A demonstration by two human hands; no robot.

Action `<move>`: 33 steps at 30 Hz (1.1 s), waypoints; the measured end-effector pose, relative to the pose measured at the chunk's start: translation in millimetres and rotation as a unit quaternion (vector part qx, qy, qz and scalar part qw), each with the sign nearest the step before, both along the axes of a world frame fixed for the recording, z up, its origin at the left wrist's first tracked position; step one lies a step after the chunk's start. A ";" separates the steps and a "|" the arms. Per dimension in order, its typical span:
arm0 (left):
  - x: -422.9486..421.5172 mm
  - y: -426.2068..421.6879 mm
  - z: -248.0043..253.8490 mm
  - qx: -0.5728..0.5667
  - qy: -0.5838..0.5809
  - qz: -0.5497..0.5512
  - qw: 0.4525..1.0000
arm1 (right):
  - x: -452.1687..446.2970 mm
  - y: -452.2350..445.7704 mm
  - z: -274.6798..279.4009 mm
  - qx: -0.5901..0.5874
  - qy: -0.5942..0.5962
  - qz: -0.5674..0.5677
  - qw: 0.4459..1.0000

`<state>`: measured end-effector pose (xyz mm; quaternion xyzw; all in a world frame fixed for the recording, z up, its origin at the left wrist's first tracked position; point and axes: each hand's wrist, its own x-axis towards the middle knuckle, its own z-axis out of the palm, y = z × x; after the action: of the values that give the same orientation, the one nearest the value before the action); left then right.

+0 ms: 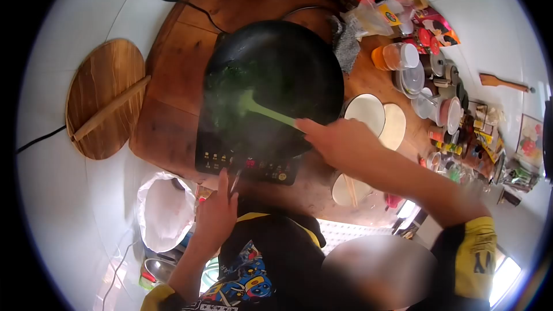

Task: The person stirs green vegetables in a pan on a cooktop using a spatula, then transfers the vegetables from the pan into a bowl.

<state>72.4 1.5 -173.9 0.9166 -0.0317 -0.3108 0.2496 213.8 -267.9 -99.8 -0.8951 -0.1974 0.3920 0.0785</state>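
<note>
While a round wooden lid (109, 92) sits at far left, the person's left hand (216, 213) extends one finger at the cooktop's control panel (251, 163); whether its curled fingers pinch anything cannot be told. Next comes a dark wok (308, 75) with steam-blurred greens (223, 106) — the green spatula's (269, 113) blade is inside. Likely light and fairly stiff, the spatula is best held by its handle end — there the right hand (334, 141) wraps it firmly.

A "Y" on the yellow sleeve band (479, 253); the red cooktop display (250, 162) is unreadable.
</note>
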 end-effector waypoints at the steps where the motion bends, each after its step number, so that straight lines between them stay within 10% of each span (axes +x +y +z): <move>1: 0.4 0.5 1.7 0.002 0.008 0.001 1.000 | -2.9 -20.6 9.0 0.001 -0.002 -0.004 1.000; 10: 6.3 11.7 -0.6 -0.019 0.069 0.010 0.997 | 74.2 -37.6 -44.3 0.102 -0.166 0.429 0.882; 17: -2.9 -2.1 0.9 0.011 0.037 0.005 0.999 | 21.5 -46.3 -53.3 0.030 -0.207 0.145 0.967; 22: 5.2 -1.7 17.3 -0.008 0.069 0.017 0.997 | -43.8 -69.6 -6.3 -0.021 0.016 -0.179 0.983; 26: -2.7 4.6 5.2 -0.050 0.002 0.019 0.999 | -56.3 -50.8 9.7 -0.029 0.020 -0.151 0.988; 30: -0.2 -1.6 10.9 -0.058 0.014 0.032 0.998 | -10.2 -6.5 -50.9 0.082 -0.208 0.119 0.967; 33: -3.8 0.6 5.6 -0.061 -0.007 0.004 0.998 | 11.6 -25.7 -72.1 0.027 -0.217 -0.019 0.976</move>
<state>68.6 2.2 -168.3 0.9020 -0.0486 -0.3004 0.3061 225.4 -293.6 -171.9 -0.9600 -0.2029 0.1815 0.0654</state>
